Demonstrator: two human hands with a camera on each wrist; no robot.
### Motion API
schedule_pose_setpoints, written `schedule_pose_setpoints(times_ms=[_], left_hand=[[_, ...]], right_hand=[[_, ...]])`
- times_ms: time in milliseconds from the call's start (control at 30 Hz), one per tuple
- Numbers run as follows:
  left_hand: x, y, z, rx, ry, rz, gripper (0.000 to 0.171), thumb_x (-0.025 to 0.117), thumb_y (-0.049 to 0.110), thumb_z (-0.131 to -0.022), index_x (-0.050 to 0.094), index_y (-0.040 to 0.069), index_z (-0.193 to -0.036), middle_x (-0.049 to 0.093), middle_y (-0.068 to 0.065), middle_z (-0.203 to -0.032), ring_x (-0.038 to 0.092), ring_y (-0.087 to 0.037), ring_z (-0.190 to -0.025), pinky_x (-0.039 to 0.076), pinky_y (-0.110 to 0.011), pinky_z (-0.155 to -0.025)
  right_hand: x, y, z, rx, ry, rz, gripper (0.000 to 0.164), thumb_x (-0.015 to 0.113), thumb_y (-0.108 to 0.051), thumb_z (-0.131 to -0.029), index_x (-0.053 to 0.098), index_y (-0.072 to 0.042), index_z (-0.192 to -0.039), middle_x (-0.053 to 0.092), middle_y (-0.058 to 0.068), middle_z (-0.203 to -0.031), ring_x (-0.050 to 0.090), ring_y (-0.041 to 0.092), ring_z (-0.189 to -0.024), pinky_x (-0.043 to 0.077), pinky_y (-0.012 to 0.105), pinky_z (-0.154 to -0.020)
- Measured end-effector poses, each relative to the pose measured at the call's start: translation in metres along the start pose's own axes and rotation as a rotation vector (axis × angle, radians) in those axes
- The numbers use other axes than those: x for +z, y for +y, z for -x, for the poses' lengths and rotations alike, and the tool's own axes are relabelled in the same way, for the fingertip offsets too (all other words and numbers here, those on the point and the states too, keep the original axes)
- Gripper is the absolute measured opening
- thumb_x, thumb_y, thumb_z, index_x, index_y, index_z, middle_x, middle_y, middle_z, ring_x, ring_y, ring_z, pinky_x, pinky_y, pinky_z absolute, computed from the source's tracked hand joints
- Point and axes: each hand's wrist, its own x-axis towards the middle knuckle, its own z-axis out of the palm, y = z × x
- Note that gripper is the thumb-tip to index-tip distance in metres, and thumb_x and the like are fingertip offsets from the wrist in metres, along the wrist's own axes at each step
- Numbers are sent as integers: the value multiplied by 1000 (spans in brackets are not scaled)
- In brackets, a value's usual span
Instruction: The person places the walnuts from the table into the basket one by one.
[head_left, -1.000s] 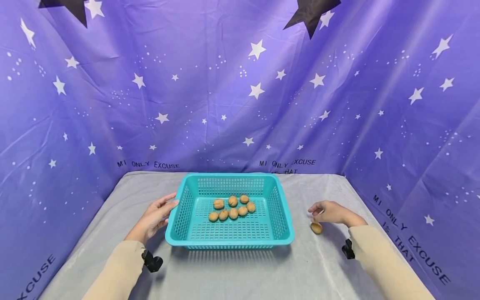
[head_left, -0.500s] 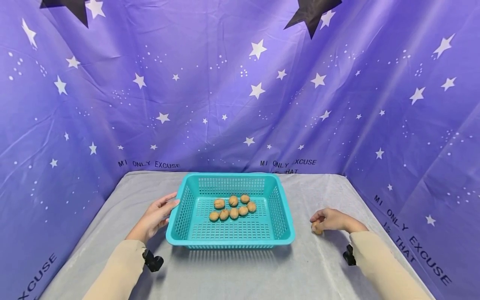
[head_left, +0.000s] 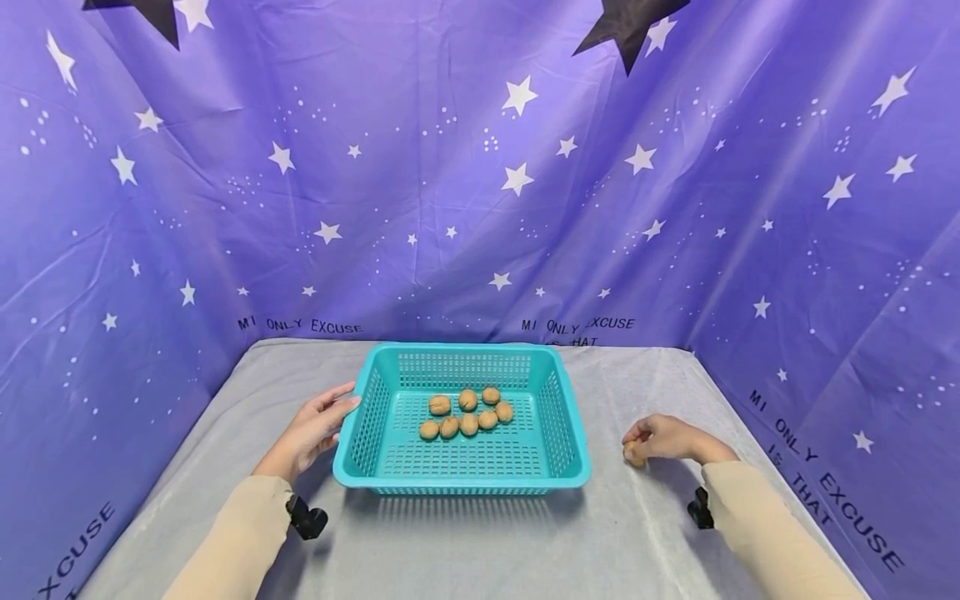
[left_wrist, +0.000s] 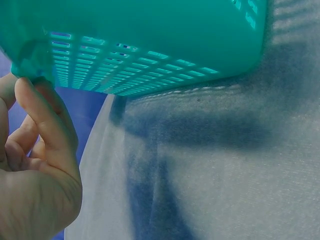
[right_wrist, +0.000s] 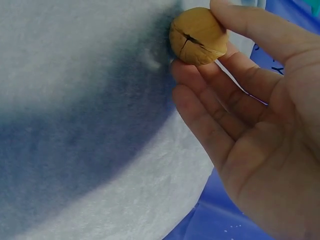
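Observation:
A walnut with a dark crack is pinched between the thumb and fingers of my right hand, low over the cloth to the right of the basket. My left hand grips the left rim of a turquoise plastic basket, thumb and fingertips meeting at the edge in the left wrist view. Several walnuts lie in two loose rows on the basket's slotted floor. The far fingertips of my left hand are partly hidden behind the rim.
Grey cloth covers the table under the basket. Purple curtains with white stars and lettering close in the back and both sides. A black wrist camera sits on the left sleeve, another camera on the right.
My right hand has come down slightly onto the lone walnut on the cloth and taken it between thumb and fingers. My left hand and the basket stay in place.

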Motion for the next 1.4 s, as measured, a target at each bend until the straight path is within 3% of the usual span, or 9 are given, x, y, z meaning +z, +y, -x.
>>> schedule_pose_setpoints(times_ms=[467,733,1000,1400], left_hand=[[0,1,0,2,-8,6,75,71,47,-93,39,19,-155,65,-1,-119,68,-10,-92,53,-25,-64],[-1,0,1,12,-5,10,73,70,45,-94,39,18,-155,65,-3,-122,68,-11,-94,54,-26,-67],[-1,-1,2,16,-8,8,73,69,45,-95,39,18,-155,65,-7,-124,69,-12,-94,54,-25,-67],[0,0,1,13,-4,9,73,70,45,-94,39,18,-155,64,-4,-121,68,-10,-92,54,-24,-66]], right_hand=[[-20,-24,-3,-15,11,32,40,76,-14,-83,68,8,-115,70,3,-94,64,17,-87,51,38,-82],[-37,-36,-7,-64,31,55,32,77,-14,-86,70,3,-111,70,4,-95,64,18,-89,52,36,-78],[-50,-54,-9,-60,39,91,42,79,-25,-87,69,3,-117,72,3,-100,66,18,-91,54,39,-82],[-57,-80,-16,-116,49,111,37,74,-25,-92,69,0,-118,72,3,-100,66,21,-97,53,41,-85]])
